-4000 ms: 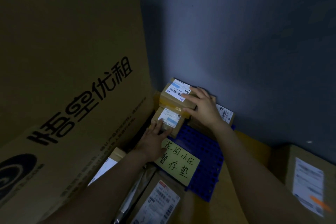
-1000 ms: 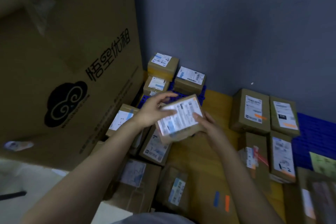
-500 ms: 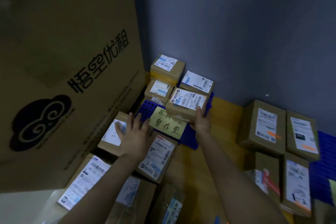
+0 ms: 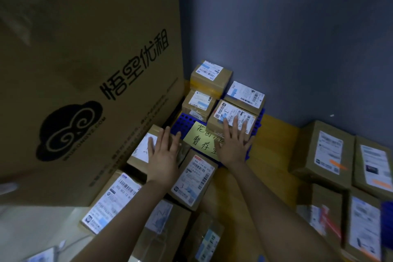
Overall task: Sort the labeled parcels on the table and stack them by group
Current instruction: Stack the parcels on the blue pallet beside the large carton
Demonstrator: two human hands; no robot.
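Because the right hand's (image 4: 232,147) flat fingers (image 4: 234,127) merely rest on it, the small brown cardboard parcel (image 4: 228,110) could skid askew.

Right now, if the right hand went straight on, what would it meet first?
The front parcel on the blue mat: the right hand overlaps it, though contact is unclear.

Four parcels (image 4: 210,74) on mat (image 4: 185,121) (two hands (image 4: 163,155))

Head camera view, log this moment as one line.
left hand: open, flat on left parcel beside big carton | right hand: open, flat on front parcel on blue mat | held: nothing
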